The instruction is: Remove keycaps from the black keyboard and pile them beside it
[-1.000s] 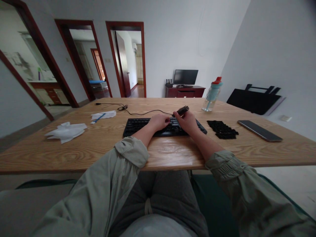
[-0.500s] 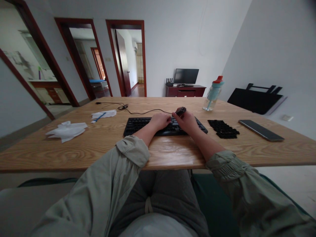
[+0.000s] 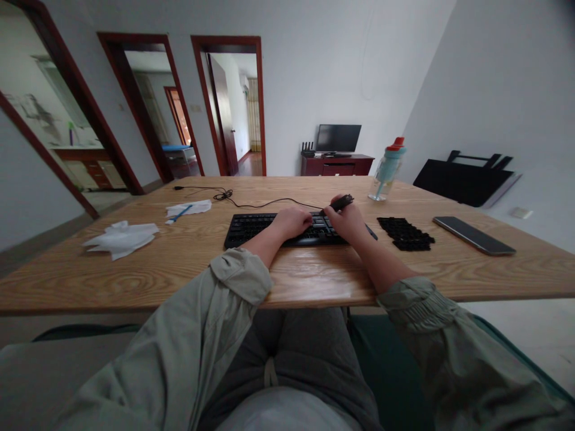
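A black keyboard (image 3: 258, 228) lies on the wooden table (image 3: 179, 263) in front of me, its cable (image 3: 251, 205) running back to the left. My left hand (image 3: 293, 222) rests on the middle of the keyboard with fingers curled down onto the keys. My right hand (image 3: 349, 221) is over the keyboard's right part, closed round a small dark tool (image 3: 340, 203) whose end sticks up and to the right. A heap of loose black keycaps (image 3: 405, 233) lies just right of the keyboard.
A phone (image 3: 473, 235) lies at the right, a teal bottle with a red cap (image 3: 387, 168) behind the keycaps. White cloths (image 3: 121, 237) and a paper with a blue pen (image 3: 187, 209) sit at the left. A black folded stand (image 3: 462, 181) leans by the wall.
My right hand has shifted a little to the right along the keyboard, and the dark tool now tilts further right. My left hand has stayed put.
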{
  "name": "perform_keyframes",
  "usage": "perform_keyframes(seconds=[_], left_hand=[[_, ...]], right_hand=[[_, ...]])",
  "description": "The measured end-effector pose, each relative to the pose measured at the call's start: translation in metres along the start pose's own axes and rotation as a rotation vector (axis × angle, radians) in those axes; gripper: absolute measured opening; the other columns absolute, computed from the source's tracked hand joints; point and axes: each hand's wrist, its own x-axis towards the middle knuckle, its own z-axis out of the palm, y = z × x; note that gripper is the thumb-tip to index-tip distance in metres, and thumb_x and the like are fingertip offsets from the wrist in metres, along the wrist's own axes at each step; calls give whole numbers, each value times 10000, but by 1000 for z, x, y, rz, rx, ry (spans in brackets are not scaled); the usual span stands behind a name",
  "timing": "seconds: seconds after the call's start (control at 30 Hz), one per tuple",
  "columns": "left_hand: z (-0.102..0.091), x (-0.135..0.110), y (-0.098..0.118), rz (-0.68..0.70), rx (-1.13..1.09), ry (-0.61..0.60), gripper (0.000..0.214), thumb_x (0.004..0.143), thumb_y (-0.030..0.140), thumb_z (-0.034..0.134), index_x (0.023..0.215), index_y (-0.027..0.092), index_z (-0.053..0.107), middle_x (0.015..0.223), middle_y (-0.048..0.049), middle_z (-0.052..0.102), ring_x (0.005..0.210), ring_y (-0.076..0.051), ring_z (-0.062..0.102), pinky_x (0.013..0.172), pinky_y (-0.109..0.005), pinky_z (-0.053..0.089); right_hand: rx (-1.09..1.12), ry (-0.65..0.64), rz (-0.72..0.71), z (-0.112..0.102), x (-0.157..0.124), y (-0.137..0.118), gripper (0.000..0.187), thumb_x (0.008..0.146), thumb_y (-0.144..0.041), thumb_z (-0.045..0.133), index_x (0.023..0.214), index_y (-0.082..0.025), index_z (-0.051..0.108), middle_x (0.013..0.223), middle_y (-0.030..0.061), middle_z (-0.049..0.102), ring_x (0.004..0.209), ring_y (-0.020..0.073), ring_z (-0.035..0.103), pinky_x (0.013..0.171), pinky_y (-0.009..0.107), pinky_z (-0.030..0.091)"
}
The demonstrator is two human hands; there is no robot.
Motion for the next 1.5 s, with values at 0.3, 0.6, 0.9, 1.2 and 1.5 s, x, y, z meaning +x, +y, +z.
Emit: perform_keyframes(seconds=[0.3,0.6,0.9,1.2,1.5], left_hand=[[-6,-5,3,4,-5,-18,298,881,318,473,994,272,744,998,-44,736,921,-219,661,795,-315,495],[-9,-5,4,-8,-4,-57,300,881,324,477,982,257,751,999,-59,733,930,-219,657,831,-319,491],[-9,-5,5,-14,-36,-44,306,902,330,463,972,239,746,1001,-67,731,926,-216,658,825,-314,489],[-9,-5,6,-14,-2,-52,306,899,330,458,945,223,741,981,-79,727,910,-219,658,804,-318,490],[-10,-1,11,48,51,-33,333,916,313,430,930,193,739,974,-99,728,899,-248,670,792,-347,498]], right_hand=[[363,-205,163,-9,-1,-1,158,768,-341,474,698,-215,540,614,10,562,543,166,512,499,279,400],[340,-277,118,-11,-3,3,117,751,-320,526,767,-213,570,583,-9,559,484,148,513,443,254,377],[170,-219,-48,-10,-4,0,116,741,-309,544,823,-227,550,559,-29,518,517,166,508,514,282,381],[165,-170,-35,-6,-3,4,129,765,-334,535,861,-247,538,566,-44,523,523,167,517,524,281,376],[477,-160,322,6,3,10,250,785,-458,606,822,-214,568,651,50,655,425,171,533,420,309,402]])
